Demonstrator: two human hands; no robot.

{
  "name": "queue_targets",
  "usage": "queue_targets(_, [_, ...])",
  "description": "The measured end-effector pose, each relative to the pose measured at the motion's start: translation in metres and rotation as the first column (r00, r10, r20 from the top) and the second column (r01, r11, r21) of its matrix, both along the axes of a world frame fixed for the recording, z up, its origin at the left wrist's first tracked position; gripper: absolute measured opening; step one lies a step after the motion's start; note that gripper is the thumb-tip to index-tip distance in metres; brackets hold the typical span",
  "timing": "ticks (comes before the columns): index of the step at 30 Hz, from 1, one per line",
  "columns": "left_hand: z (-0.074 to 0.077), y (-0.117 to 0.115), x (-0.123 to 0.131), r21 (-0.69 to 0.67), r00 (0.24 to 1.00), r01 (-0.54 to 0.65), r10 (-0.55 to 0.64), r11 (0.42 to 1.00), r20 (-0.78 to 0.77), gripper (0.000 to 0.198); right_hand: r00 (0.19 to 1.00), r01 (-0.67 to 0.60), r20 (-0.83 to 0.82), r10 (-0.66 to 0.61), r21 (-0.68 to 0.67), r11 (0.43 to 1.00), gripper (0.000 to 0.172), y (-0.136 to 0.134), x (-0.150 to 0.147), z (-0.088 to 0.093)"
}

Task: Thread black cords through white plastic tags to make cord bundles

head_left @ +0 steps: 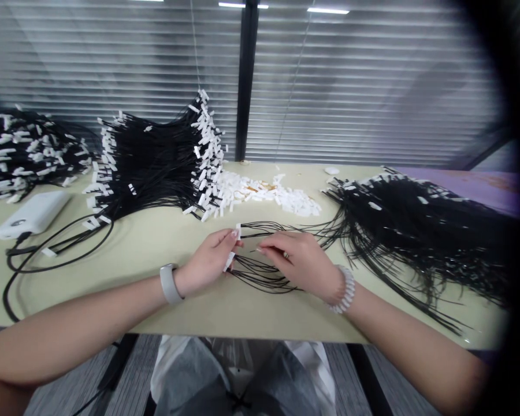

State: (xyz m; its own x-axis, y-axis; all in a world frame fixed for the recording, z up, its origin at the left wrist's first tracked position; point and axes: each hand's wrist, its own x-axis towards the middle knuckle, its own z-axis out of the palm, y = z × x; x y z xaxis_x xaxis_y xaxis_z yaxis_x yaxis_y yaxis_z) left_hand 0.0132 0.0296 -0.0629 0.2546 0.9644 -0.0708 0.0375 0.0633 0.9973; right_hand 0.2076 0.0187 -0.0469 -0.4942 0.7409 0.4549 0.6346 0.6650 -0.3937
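Note:
My left hand [210, 260] is closed with its thumb on a small white plastic connector [238, 232]. A second white connector [229, 262] sits lower against the same fingers. Thin black wires [260, 271] run from the connectors toward the right, passing under and around my right hand [305, 263]. The fingers of that hand are pinched together just right of the upper connector. A thin wire end seems to stick out from the pinch, toward the left hand. The palm side of the left hand is hidden.
Loose white connectors [286, 196] lie in a pile at mid-table. Behind left stands a big stack of black wires with white ends [156, 156], with another bundle [30, 153] farther left. A white power bank [34, 214] trails a black cable. Loose black wires [416, 231] cover the right side.

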Motion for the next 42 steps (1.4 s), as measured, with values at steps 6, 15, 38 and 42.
queue_targets(6, [0.000, 0.001, -0.001, 0.016, 0.998, 0.049, -0.048, 0.999, -0.027, 0.035, 0.995, 0.089, -0.043, -0.085, 0.101, 0.991, 0.016, -0.001, 0.000, -0.002])
queue_targets(15, [-0.001, 0.000, -0.001, 0.029, 0.991, 0.130, -0.129, 0.991, -0.030, 0.034, 0.993, 0.116, -0.018, -0.115, 0.146, 0.982, 0.017, 0.000, -0.007, -0.008])
queue_targets(38, [-0.007, 0.001, -0.002, 0.042, 0.972, 0.184, -0.175, 0.982, -0.156, 0.041, 0.999, 0.043, 0.010, -0.050, 0.356, 0.934, 0.011, 0.002, -0.007, -0.015])
queue_targets(42, [-0.008, 0.003, -0.001, 0.042, 0.977, 0.167, -0.159, 0.985, -0.145, 0.042, 0.999, 0.036, 0.023, -0.049, 0.393, 0.919, 0.011, 0.002, -0.006, -0.014])
